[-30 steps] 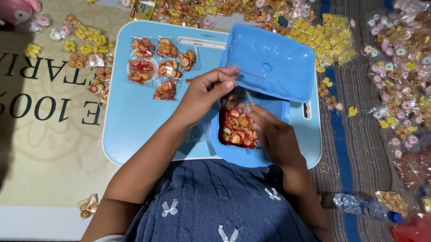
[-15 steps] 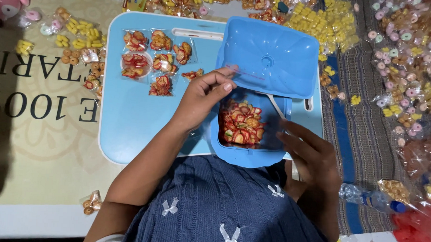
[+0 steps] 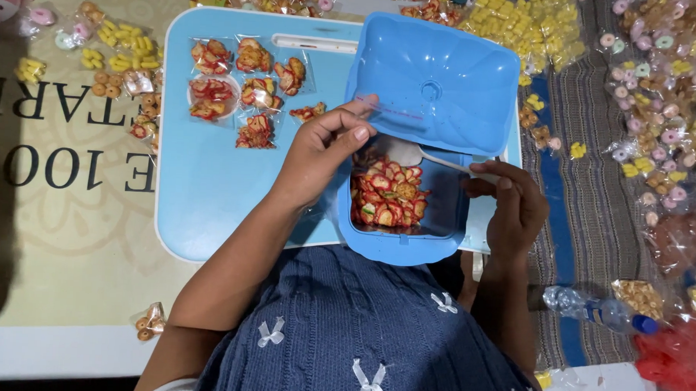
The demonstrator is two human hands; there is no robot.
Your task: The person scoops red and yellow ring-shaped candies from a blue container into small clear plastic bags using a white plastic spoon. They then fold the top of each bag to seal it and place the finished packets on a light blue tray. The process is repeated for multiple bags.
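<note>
Seen from above, a light blue lap tray [image 3: 209, 191] rests over a person's lap, with small clear packets of red and yellow charms [image 3: 247, 92] laid in rows on its far left part. The left hand [image 3: 322, 152] has lifted slightly since a moment ago and now pinches a small clear bag [image 3: 389, 108] between thumb and fingertips, just above a blue box [image 3: 400, 240] of loose red charms [image 3: 387, 193]; the box's hinged lid [image 3: 437, 79] stands open behind. To the right, the right hand [image 3: 513, 205], earlier low beside the box, has risen and grips a white plastic scoop [image 3: 419, 155] reaching into the box. Heaps of bagged trinkets [image 3: 667, 99] lie far right.
</note>
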